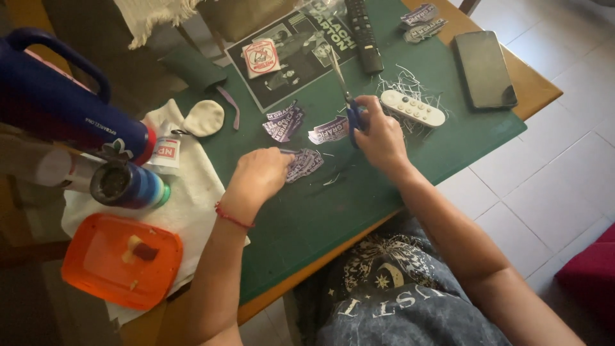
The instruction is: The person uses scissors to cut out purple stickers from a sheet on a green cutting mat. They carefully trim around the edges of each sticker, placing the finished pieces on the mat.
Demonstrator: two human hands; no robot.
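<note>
My right hand (379,136) grips a pair of blue-handled scissors (346,96), blades pointing away across a green cutting mat (359,192). My left hand (259,174), with a red cord at the wrist, pinches a purple printed sticker (303,164) lying on the mat. Two more piles of purple cut-out stickers (282,122) lie just beyond, one of them (328,131) beside the scissor handles. Thin white paper trimmings (403,86) are scattered past my right hand.
A white remote (412,108), a black remote (363,32) and a dark phone (485,69) lie at the far right. A black-and-white printed sheet (291,54) lies at the back. At left: a blue jug (61,102), a cup (125,184), an orange lid (122,259) on a white cloth (192,192).
</note>
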